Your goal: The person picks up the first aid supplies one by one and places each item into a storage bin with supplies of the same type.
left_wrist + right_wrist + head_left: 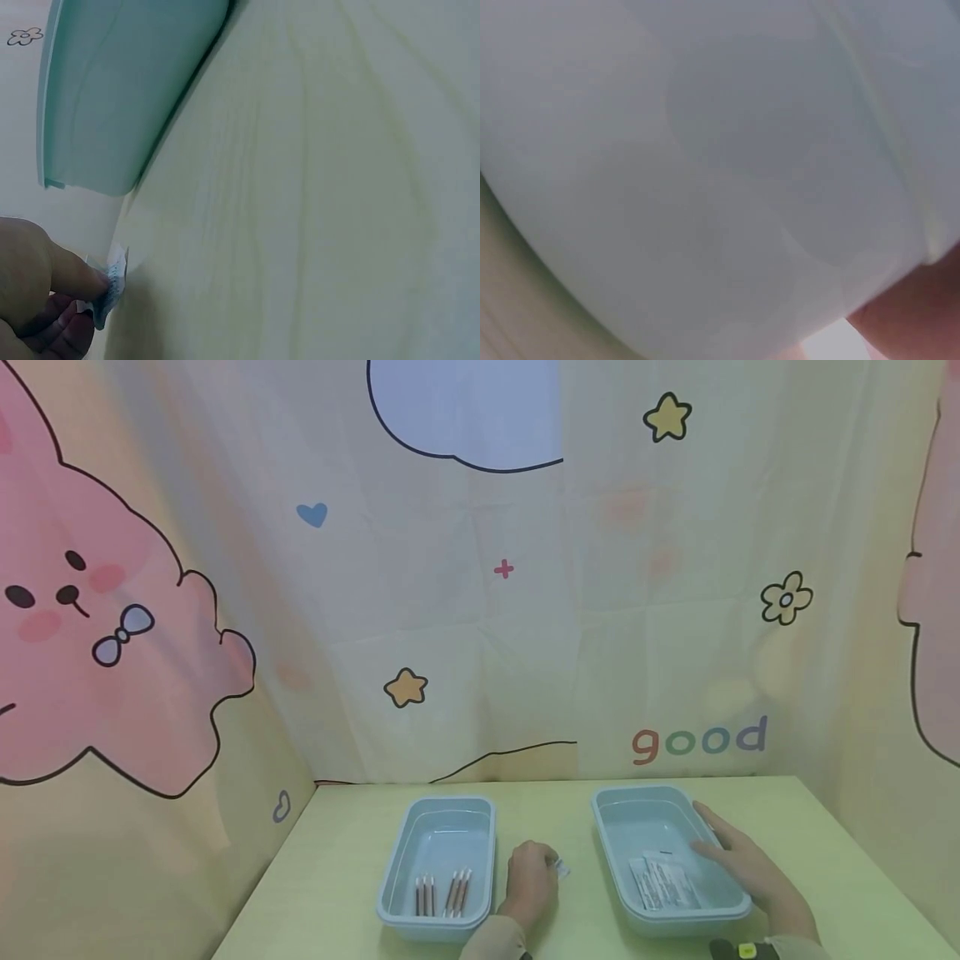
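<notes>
My left hand (531, 875) pinches a small crumpled white wrapper (562, 867) between thumb and fingers, over the table between two light blue trays. Printing shows on the wrapper (112, 286) in the left wrist view. At the right tray (628, 903), my right hand (750, 862) grips the right side, thumb over the rim and fingers along the outside. Several flat white packets (663, 881) lie inside that tray. In the right wrist view the tray's outer wall (705, 187) fills most of the picture.
The left tray (442, 922) stands just left of my left hand and holds several brown double-tipped swabs (457, 893) in two groups. Both trays rest on a pale yellow-green table (315, 893). A printed curtain (480, 652) hangs behind the table's far edge.
</notes>
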Tool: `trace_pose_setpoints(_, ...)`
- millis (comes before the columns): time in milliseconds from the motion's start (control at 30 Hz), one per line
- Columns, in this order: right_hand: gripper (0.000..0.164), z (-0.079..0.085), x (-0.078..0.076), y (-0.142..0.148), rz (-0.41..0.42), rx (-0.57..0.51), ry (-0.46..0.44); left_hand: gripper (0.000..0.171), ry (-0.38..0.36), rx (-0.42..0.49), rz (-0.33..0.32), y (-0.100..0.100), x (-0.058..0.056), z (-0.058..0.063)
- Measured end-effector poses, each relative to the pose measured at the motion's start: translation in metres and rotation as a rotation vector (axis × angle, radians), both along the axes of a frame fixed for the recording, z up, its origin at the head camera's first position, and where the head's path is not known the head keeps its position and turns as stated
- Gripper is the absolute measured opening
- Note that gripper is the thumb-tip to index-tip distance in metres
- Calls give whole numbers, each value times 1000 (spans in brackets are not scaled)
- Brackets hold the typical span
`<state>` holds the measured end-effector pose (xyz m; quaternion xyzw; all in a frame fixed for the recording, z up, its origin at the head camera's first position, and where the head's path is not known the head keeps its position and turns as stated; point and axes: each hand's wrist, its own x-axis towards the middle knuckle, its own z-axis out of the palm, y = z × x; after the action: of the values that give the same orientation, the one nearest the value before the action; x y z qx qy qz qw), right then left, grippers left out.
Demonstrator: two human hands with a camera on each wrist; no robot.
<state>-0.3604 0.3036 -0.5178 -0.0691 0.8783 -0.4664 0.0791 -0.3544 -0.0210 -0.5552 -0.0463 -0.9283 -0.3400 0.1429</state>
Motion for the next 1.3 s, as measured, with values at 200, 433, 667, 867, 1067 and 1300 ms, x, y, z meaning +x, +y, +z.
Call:
trace_pose_setpoints(200, 80, -1, -2, 0, 4, -1, -3, 20, 11, 14, 1, 1, 2, 9)
trace_pose_setpoints(433, 80, -2, -2, 2, 8, -13, 5, 20, 33, 38, 0, 3, 2, 16)
trace_pose_setpoints(667, 79, -2, -1, 1, 9, -24, 30, 20, 81, 54, -2, 5, 1, 16)
trace_pose_setpoints(867, 79, -1, -1, 1, 11, -17, 35, 21, 160, 94, -29, 7, 2, 22)
trace_pose_setpoints(1067, 78, -2, 0, 0, 21, -18, 60, 20, 144, 167, -70, 10, 9, 33)
trace_pose_setpoints(1300, 78, -2, 0, 0, 20, -22, 55, 19, 119, 220, -116, 15, 16, 42)
